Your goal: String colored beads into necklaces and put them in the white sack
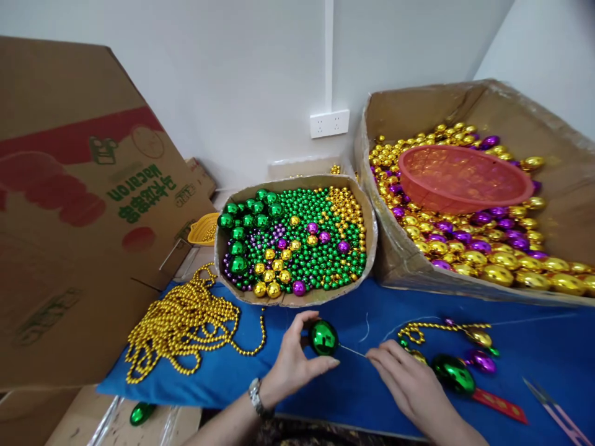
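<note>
My left hand (pixel 297 356), a watch (pixel 258 396) on its wrist, holds a large shiny green bead (pixel 323 337) between thumb and fingers. White string (pixel 351 350) runs taut from the bead to my right hand (pixel 409 384), whose fingertips are pinched on it. To the right of my right hand lies a strung piece with a thin gold bead chain (pixel 441 326), a purple bead (pixel 483 360), a large green bead (pixel 453 373) and a red tag (pixel 499 406).
A low carton (pixel 297 301) holds green, gold and purple beads. Right of it, a larger box (pixel 385 248) holds gold and purple beads and a red basket (pixel 465 179). Gold bead chains (pixel 186 322) lie left on the blue cloth (pixel 251 378); scissors (pixel 555 412) lie at right.
</note>
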The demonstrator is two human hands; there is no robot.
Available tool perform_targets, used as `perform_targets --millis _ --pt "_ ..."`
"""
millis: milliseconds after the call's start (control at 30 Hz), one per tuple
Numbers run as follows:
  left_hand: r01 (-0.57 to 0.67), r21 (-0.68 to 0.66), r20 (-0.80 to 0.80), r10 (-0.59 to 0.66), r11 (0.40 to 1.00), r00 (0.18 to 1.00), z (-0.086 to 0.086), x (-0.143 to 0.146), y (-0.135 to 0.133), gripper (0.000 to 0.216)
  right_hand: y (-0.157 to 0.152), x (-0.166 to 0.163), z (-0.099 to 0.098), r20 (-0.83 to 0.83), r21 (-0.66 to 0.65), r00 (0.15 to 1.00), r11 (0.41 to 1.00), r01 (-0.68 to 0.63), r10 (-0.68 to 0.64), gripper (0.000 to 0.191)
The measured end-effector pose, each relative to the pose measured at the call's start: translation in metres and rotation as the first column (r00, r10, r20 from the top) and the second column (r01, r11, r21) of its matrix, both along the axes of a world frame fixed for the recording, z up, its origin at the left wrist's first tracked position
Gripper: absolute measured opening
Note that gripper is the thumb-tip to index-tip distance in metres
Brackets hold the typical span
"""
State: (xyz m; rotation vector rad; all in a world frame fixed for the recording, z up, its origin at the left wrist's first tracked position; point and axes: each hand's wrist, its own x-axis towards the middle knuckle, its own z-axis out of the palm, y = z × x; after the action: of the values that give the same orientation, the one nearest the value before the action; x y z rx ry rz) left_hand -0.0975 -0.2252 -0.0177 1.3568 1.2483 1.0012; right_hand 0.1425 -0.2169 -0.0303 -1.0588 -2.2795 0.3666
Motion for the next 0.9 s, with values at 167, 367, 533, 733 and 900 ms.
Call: perform_targets --millis 167,367,533,733,900 --pt "0.008 -0.099 0.186 0.011 0.995 0.982 -0.003 0.009 0.001 0.065 -0.001 0.001 -0.002 -0.144 -0.121 0.988 0.99 -0.072 0.055 0.022" --pt "0.021 -0.178 0.299 0.033 0.984 0.954 -0.001 0.008 0.003 0.064 -0.002 -0.001 -0.004 -0.127 -0.047 0.992 0.999 -0.017 0.011 0.024" --pt "0.014 -0.22 0.389 0.075 0.975 0.918 0.001 0.01 0.004 0.064 -0.002 -0.004 -0.002 -0.166 -0.125 0.986 0.991 -0.049 0.027 0.023" --pt "0.033 -0.285 0.502 0.12 0.958 0.857 0.004 0.015 0.003 0.066 -0.005 -0.001 -0.006 -0.177 -0.148 0.984 0.987 -0.059 0.033 0.021" --pt "0.048 -0.281 0.508 0.106 0.959 0.855 0.001 0.018 0.001 0.067 -0.007 0.002 -0.009 -0.166 -0.155 0.986 0.987 -0.042 0.016 0.019"
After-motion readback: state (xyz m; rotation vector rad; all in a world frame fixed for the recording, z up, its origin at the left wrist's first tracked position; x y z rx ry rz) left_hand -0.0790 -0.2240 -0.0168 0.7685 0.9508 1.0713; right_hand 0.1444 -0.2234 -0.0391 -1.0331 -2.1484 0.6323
